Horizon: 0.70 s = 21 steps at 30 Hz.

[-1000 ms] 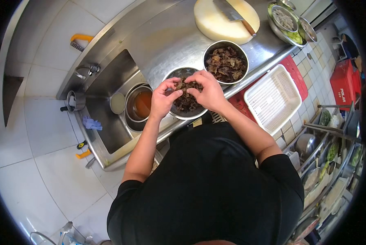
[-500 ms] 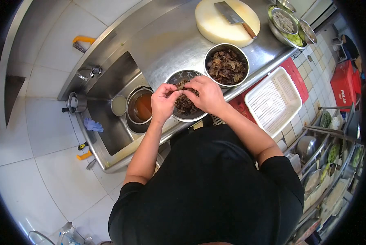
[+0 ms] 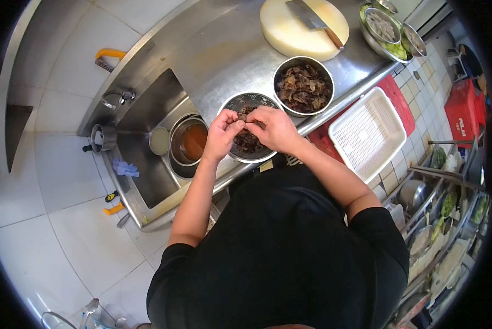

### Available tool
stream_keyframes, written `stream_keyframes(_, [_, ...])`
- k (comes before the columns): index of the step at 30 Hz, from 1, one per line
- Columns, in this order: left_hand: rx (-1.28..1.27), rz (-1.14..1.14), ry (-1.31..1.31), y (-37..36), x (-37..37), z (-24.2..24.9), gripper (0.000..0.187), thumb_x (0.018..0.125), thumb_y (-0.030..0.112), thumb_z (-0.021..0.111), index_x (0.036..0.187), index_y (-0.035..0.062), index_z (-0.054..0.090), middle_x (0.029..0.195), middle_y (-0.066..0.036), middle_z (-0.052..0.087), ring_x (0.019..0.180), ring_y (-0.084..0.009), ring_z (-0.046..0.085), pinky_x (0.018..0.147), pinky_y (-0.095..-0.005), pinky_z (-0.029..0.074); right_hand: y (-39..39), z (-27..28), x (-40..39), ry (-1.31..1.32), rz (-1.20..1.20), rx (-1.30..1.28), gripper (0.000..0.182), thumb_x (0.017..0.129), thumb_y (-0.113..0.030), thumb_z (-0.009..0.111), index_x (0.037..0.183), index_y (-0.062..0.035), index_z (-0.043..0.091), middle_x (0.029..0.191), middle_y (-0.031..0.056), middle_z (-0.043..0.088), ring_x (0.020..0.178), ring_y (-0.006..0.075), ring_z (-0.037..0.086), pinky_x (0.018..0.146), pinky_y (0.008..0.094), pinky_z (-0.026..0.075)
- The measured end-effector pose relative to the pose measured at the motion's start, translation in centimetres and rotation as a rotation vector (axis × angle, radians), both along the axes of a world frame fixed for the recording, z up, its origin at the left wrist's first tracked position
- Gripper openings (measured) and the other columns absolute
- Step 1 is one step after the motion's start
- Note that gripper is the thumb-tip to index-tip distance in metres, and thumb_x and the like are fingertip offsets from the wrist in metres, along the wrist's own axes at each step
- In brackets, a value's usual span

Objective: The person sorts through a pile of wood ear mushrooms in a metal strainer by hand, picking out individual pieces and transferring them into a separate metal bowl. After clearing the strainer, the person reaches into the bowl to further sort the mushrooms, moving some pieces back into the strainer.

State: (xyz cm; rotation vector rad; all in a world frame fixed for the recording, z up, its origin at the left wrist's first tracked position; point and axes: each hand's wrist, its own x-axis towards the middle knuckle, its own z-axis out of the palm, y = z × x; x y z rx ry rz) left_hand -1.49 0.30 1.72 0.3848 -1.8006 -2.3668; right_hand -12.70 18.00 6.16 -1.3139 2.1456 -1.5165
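My left hand (image 3: 222,134) and my right hand (image 3: 276,130) meet over a perforated metal colander (image 3: 236,103). Their fingertips pinch a small brown piece of what looks like wood ear mushroom (image 3: 242,117) between them. More dark, ruffled pieces lie in the colander below, partly covered by my hands. Touching the colander's far right side is a round steel pot (image 3: 312,59) filled with similar brown wood ear mushrooms (image 3: 303,90).
A cleaver (image 3: 310,19) rests on a thick round cutting board (image 3: 276,33). On the left, the sink (image 3: 142,181) holds a pot of brownish liquid (image 3: 194,142). A white basket (image 3: 366,134) stands beyond the counter edge, and bowls of food (image 3: 386,38) sit at the far right corner.
My hands stay together over the colander, with the fingers shifting slightly around the piece. The whole view has moved a little; nothing else visibly differs.
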Motion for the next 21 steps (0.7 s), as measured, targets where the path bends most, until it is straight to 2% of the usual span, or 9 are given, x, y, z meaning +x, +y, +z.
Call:
stream_keyframes(1, [0.051, -0.013, -0.026, -0.1, -0.1, -0.8, 0.012, 0.098, 0.008, 0.066, 0.102, 0.0074, 0.055, 0.102, -0.001, 0.065, 0.091, -0.0083, 0.062, 0.082, -0.0278, 0.056, 0.0, -0.4, 0.0, -0.044, 0.009, -0.001, 0.012, 0.084, -0.009, 0.072, 0.092, -0.0019, 0.066, 0.088, 0.017, 0.066, 0.081, 0.0385, 0.065, 0.071, 0.045, 0.052])
stream_keyframes(4, [0.516, 0.142, -0.088, 2.3, -0.3, -2.5, 0.008, 0.1, 0.007, 0.062, 0.104, 0.0107, 0.057, 0.102, -0.005, 0.068, 0.092, -0.0148, 0.068, 0.082, -0.0319, 0.059, -0.3, -2.8, 0.2, -0.109, -0.01, -0.047, 0.011, 0.085, -0.007, 0.069, 0.093, -0.0015, 0.065, 0.088, 0.0188, 0.065, 0.084, 0.0396, 0.065, 0.072, 0.0442, 0.052])
stream_keyframes(7, [0.639, 0.257, -0.146, 4.2, -0.5, -3.8, 0.003, 0.102, 0.006, 0.058, 0.103, 0.0086, 0.056, 0.099, -0.006, 0.067, 0.087, -0.0179, 0.068, 0.076, -0.0313, 0.06, -0.4, -4.5, 0.5, -0.087, -0.094, -0.014, 0.008, 0.087, -0.004, 0.066, 0.094, -0.0019, 0.064, 0.087, 0.0182, 0.064, 0.08, 0.0378, 0.064, 0.07, 0.0417, 0.051])
stream_keyframes(9, [0.687, 0.299, -0.132, 4.2, -0.8, -4.1, 0.003, 0.102, 0.005, 0.058, 0.103, 0.0067, 0.057, 0.099, -0.009, 0.068, 0.087, -0.0201, 0.069, 0.076, -0.0309, 0.061, -0.2, -4.6, 0.6, -0.225, -0.194, -0.038, 0.008, 0.088, -0.003, 0.066, 0.095, -0.0025, 0.063, 0.086, 0.0164, 0.064, 0.075, 0.0336, 0.063, 0.068, 0.0397, 0.051])
stream_keyframes(12, [0.564, 0.452, -0.158, 2.4, -1.8, -3.4, 0.003, 0.102, 0.005, 0.058, 0.103, 0.006, 0.056, 0.098, -0.01, 0.068, 0.086, -0.0214, 0.069, 0.076, -0.0307, 0.06, 0.3, -5.4, 0.1, -0.453, -0.287, -0.044, 0.01, 0.091, -0.007, 0.069, 0.097, -0.0025, 0.063, 0.079, 0.0125, 0.064, 0.065, 0.0225, 0.06, 0.061, 0.0357, 0.048])
stream_keyframes(14, [0.381, 0.447, -0.12, 0.8, -2.6, -1.9, 0.007, 0.102, 0.008, 0.06, 0.105, 0.0059, 0.053, 0.101, -0.011, 0.067, 0.086, -0.0222, 0.07, 0.077, -0.0301, 0.06, 1.2, -4.6, -0.3, -0.38, -0.227, 0.158, 0.015, 0.087, -0.008, 0.071, 0.1, -0.0018, 0.066, 0.077, 0.0132, 0.065, 0.069, 0.0263, 0.065, 0.066, 0.0387, 0.052])
stream_keyframes(17, [0.193, 0.352, -0.035, 0.1, -4.7, 0.9, 0.023, 0.102, 0.011, 0.061, 0.124, 0.0045, 0.057, 0.108, -0.012, 0.069, 0.095, -0.0222, 0.071, 0.083, -0.0311, 0.059, 2.1, -7.4, -0.2, -0.049, 0.086, 0.485, 0.026, 0.08, -0.007, 0.072, 0.106, -0.0021, 0.067, 0.087, 0.0147, 0.068, 0.083, 0.031, 0.069, 0.077, 0.0425, 0.056])
stream_keyframes(20, [-0.001, 0.125, -0.009, 2.3, -7.2, 6.3, 0.029, 0.104, 0.015, 0.059, 0.131, 0.0042, 0.057, 0.112, -0.01, 0.069, 0.096, -0.0205, 0.07, 0.084, -0.0316, 0.058, 1.7, -7.2, 1.3, 0.128, 0.063, 0.58, 0.037, 0.078, -0.004, 0.068, 0.115, -0.0037, 0.067, 0.104, 0.0189, 0.067, 0.097, 0.0377, 0.067, 0.085, 0.0479, 0.055])
stream_keyframes(21, [-0.114, 0.069, -0.002, 2.6, -7.7, 6.7, 0.03, 0.105, 0.017, 0.058, 0.132, 0.0045, 0.058, 0.114, -0.009, 0.069, 0.097, -0.0198, 0.07, 0.085, -0.032, 0.057, 1.5, -6.8, 1.4, 0.171, 0.045, 0.642, 0.043, 0.078, -0.003, 0.067, 0.121, -0.0041, 0.063, 0.113, 0.0187, 0.065, 0.102, 0.0366, 0.066, 0.087, 0.0449, 0.056])
